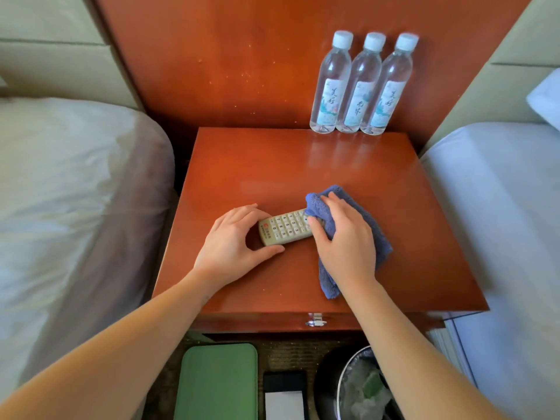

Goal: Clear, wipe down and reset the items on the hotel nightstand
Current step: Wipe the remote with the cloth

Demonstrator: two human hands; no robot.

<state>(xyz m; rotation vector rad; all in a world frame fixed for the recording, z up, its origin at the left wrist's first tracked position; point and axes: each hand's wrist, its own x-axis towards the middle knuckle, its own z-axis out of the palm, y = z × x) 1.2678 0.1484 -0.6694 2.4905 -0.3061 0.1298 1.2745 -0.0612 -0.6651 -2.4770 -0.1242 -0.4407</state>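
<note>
A cream remote control (286, 227) lies flat just toward 6 o'clock of the middle of the nightstand surface (303, 165), its long axis running from 8 o'clock to 2 o'clock. Its grey keys show the digits 1 to 9 and 0. A red logo sits at its 8 o'clock end, with small print beside it that is too fine to read.

The left hand (233, 237) holds that end, fingers (242, 212) curled over the far edge and thumb against the near edge. The right hand (345, 237) grips a blue cloth (378, 237), fingers bent into the fabric, and presses it on the remote's 2 o'clock end, which the cloth hides.

Three clear water bottles (360, 86) with white caps stand side by side, touching, at the surface's 1 o'clock corner against the speckled wooden wall panel (242, 56). Their pale labels carry brush-written Chinese characters; the outer two read 美好, and I cannot read the middle one with certainty.

A bed (60, 192) flanks the nightstand at 9 o'clock and another bed (500, 207) at 3 o'clock. A metal drawer pull (315, 321) shows at the front edge. On the floor at 6 o'clock are a green tray (216, 383), a black item with a white sheet (285, 392) and a lined waste bin (360, 386), partly covered by the right forearm.
</note>
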